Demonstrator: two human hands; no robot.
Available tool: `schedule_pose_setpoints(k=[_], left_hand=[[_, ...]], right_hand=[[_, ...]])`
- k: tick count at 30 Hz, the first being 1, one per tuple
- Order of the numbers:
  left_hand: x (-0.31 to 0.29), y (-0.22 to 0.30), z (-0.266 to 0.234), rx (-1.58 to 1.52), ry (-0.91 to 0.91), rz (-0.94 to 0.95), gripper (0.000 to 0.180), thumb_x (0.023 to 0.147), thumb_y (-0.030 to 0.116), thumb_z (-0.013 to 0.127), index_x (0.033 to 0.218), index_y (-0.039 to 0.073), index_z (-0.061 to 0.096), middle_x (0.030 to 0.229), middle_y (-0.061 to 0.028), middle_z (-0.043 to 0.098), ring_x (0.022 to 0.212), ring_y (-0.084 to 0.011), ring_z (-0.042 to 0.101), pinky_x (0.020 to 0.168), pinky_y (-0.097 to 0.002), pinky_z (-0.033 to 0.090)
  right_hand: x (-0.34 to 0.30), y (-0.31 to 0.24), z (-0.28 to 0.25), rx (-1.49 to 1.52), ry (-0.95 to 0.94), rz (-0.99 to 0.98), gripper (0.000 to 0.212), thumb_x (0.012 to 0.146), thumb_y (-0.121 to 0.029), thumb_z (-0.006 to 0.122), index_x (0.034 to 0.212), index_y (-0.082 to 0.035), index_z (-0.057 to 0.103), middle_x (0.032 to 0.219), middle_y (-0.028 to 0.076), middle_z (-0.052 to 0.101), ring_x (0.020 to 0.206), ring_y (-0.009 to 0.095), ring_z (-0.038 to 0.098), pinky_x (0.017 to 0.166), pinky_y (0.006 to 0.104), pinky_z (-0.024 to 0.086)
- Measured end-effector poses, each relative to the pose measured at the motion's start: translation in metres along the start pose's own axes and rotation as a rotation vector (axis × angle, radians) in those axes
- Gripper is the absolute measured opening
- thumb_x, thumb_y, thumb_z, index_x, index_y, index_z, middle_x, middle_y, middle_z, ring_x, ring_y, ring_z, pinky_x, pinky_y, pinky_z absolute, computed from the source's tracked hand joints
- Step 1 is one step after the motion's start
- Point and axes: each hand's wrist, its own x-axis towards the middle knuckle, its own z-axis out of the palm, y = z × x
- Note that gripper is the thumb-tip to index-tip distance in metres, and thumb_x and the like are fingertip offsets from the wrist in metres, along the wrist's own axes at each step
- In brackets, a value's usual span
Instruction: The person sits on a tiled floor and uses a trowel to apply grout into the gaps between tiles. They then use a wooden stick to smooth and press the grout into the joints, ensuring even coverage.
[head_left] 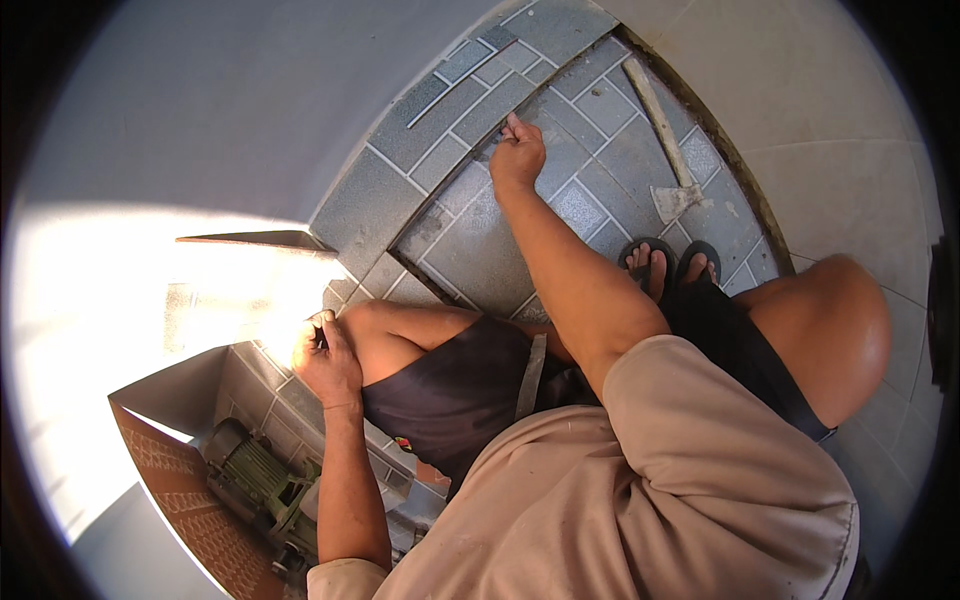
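I am squatting over a floor of blue-grey tiles (480, 240). My right hand (517, 155) reaches forward to a joint between tiles. Its fingers are curled and one fingertip points at the seam. Whether it holds something thin is too small to tell. My left hand (325, 360) is closed beside my left knee (375, 325), and a small dark object shows between its fingers. A hatchet with a pale wooden handle (665, 130) lies on the tiles to the right of my right hand, its head near my sandalled feet (670, 262).
A green motor machine (255, 480) sits at lower left, next to a brown patterned slab (190, 505). A thin flat dark piece (250, 238) lies in bright sunlight on the left. Pale large floor tiles (830, 100) border the grey area on the right.
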Motion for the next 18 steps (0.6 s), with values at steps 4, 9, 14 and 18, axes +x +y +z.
schedule_pose_setpoints(k=[4,9,14,18], left_hand=[[0.000,-0.002,0.000,-0.030,0.000,-0.008,0.011,0.098,0.008,0.068,0.093,-0.001,0.073,0.077,-0.0077,0.070,0.067,-0.0131,0.060,0.066,-0.0305,0.051],[-0.002,0.002,-0.003,-0.040,-0.007,-0.049,0.011,0.098,0.008,0.068,0.093,-0.001,0.073,0.077,-0.0078,0.070,0.067,-0.0130,0.060,0.066,-0.0305,0.051],[-0.001,0.004,0.000,-0.057,0.012,-0.030,0.011,0.099,0.007,0.067,0.092,-0.001,0.072,0.078,-0.0078,0.071,0.068,-0.0130,0.060,0.067,-0.0303,0.051],[0.000,0.013,-0.004,-0.010,-0.038,-0.073,0.012,0.100,0.006,0.066,0.094,-0.002,0.072,0.080,-0.0090,0.072,0.071,-0.0148,0.063,0.071,-0.0317,0.053]], right_hand=[[-0.022,-0.001,0.003,0.001,-0.037,0.008,0.037,0.089,0.011,0.054,0.118,0.002,0.075,0.112,0.015,0.066,0.100,0.029,0.067,0.091,0.0359,0.054],[-0.052,-0.012,0.004,-0.008,-0.085,0.027,0.039,0.090,0.010,0.052,0.122,0.003,0.073,0.118,0.016,0.064,0.106,0.030,0.065,0.095,0.0355,0.053],[-0.065,-0.012,0.004,-0.063,-0.112,0.000,0.043,0.088,0.011,0.052,0.126,0.002,0.071,0.120,0.016,0.064,0.107,0.030,0.065,0.097,0.0347,0.052],[-0.073,-0.013,0.001,-0.042,-0.155,0.039,0.046,0.088,0.011,0.052,0.128,0.001,0.070,0.121,0.017,0.064,0.106,0.032,0.065,0.096,0.0367,0.053]])
